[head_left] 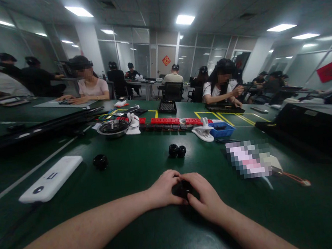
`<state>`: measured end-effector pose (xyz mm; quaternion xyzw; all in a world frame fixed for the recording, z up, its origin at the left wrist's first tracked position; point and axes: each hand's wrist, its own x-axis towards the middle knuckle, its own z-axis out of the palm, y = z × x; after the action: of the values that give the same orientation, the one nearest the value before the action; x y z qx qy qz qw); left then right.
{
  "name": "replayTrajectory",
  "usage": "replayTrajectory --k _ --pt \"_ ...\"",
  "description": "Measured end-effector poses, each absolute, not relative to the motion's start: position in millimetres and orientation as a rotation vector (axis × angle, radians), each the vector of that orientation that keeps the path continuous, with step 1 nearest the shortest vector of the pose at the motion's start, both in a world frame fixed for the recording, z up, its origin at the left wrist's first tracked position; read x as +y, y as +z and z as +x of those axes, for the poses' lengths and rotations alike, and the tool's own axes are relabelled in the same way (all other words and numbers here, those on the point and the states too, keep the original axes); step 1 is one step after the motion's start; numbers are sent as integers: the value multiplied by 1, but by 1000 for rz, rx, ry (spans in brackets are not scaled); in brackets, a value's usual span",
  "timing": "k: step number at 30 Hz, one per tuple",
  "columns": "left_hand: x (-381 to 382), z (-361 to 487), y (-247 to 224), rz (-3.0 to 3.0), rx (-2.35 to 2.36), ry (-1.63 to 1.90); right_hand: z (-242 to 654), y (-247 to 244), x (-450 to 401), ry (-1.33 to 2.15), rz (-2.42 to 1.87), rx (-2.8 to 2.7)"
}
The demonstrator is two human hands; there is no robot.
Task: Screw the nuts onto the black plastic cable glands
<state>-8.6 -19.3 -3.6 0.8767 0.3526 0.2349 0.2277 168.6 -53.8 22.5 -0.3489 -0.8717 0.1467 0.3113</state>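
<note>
- Fingers, both hands: L hand [161, 191] & R hand [209, 200] curl inward, gripping one small dark part [184, 187] btwn them; thumbs on near side, other fingers arching over far side.
- Part, position: btwn the fingers, at or just above the green tabletop [138, 245]; exact contact can't be told.
- Handling (judged): best done w/ thumbs opposing fingertips, light & even pressure from L & R, part kept low so a slip means only a short drop; fingertips clear of its upper face give a better view.
- Orientation: mostly hidden by fingers; facing & long axis can't be told.
- Surroundings, rel. to fingers: black pieces [173, 150], a close pair, straight beyond; single black piece [100, 162] beyond & to L; white oblong device [51, 179] farther L, its long axis slanting away toward R; blue bin [223, 130] beyond & to R.
</note>
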Motion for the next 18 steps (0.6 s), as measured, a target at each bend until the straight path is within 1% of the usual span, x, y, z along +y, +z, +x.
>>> replayTrajectory --k 5,8,11,15,18 --pt "-18 -10 -8 2436 998 646 168 5 -51 148 -1086 -2123" --pt "-19 -8 -7 2442 1022 645 168 -2 -49 83 -1152 -2096" --pt "-20 -6 -4 2445 1035 646 169 -4 -48 142 -1140 -2104" --pt "-20 -6 -1 2432 1031 636 171 -3 -50 308 -1020 -2141" --pt "-19 -7 -1 2418 1021 627 170 -1 -50 334 -1021 -2138"
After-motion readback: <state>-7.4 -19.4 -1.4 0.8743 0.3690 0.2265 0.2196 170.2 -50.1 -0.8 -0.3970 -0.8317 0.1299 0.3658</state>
